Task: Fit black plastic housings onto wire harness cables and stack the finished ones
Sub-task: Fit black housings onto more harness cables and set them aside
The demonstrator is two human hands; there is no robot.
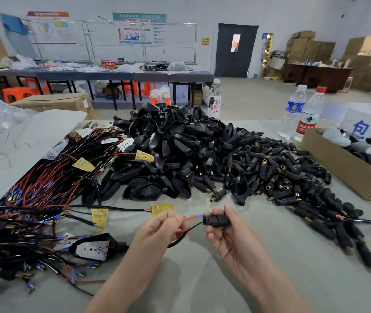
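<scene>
Fitting step: right hand [229, 231] grips black housing [216, 220]; left hand [164, 227] pinches cable [185, 233]. Next: seat wires fully, likely.

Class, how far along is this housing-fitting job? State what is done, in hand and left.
Done: some fitted harnesses lie stacked at near left. In hand: the left hand pinches red and black wires while the right hand grips a black barrel housing at their ends. Left: most of it, judging by the big housing pile and loose cable bundle.
</scene>
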